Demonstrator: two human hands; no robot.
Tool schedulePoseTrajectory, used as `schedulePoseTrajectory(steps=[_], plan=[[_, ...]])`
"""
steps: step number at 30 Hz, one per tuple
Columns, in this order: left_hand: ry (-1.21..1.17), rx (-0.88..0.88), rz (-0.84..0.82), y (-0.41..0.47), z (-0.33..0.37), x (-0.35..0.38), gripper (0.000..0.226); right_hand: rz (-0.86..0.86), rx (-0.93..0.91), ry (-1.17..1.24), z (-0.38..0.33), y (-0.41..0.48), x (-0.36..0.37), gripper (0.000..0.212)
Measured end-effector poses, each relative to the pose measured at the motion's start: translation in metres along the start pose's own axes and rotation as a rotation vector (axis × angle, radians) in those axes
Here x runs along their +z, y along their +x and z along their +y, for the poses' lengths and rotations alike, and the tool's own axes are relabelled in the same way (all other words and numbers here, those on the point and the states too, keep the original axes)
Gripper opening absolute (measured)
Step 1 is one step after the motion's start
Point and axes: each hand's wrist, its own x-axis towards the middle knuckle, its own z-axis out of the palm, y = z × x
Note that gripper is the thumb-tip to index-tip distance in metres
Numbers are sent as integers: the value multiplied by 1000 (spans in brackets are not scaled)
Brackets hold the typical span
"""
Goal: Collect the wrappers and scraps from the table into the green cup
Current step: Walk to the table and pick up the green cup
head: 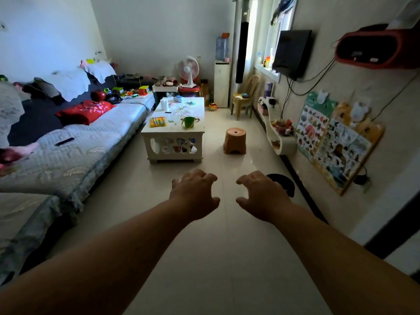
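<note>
- While we stand well back from the table [159, 130], our left hand [194, 193] and right hand [261, 196] hang out in front over bare floor [218, 258], fingers loosely curled and spread, holding nothing.
- The cup [188, 122] sits upright near the table's front right corner; the scraps [184, 108] lie scattered behind it toward the middle, too small from here to tell apart.
- We judge the work not yet begun: nothing is picked up.
- Risks from here: the stool [235, 141] stands just beside the table on our path, so we could trip on it; a careless reach past the cup could tip it, since it looks light and stands close to the edge; thin wrappers may slide off the smooth top as we pinch at them.
- The yellow packet [158, 121] left of the cup may not be rubbish, so we should check before binning it.
- The room is dim and cluttered: a sofa [75, 142] lines the left, a glossy tiled floor runs ahead, and posters [334, 137] hang on the right wall.
</note>
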Motion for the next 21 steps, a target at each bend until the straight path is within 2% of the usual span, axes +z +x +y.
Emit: schedulePoseTrajectory(steps=[6,14,21], plan=[[17,22,3,149,0,9,69,-3,-4,-12,56,131,7,53],[-43,-36,-7,359,4,1,68,-59,-45,-22,135,324,-3,53],[-9,-88,-35,503,-27,-2,64,-59,-65,-24,178,471,-2,49]])
